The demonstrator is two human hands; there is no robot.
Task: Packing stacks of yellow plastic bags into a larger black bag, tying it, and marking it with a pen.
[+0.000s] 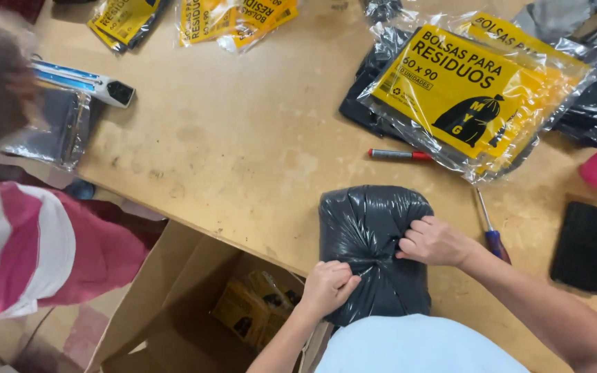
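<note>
Both hands are pinching the folded bundle of shiny black plastic bags that's sitting at the near edge of the scuffed wooden desk: the left hand is gripping its lower middle, the right hand is clamping the crease just above. A blue-handled screwdriver is lying just right of it, with a red marker pen beyond and an open cardboard box sitting below the desk edge.

Folded bag bundle at the table's near edge, marker behind the bundle, packet stack behind it to the right, screwdriver and phone right of it, open box left of it below the table edge, sealer far left behind it
</note>
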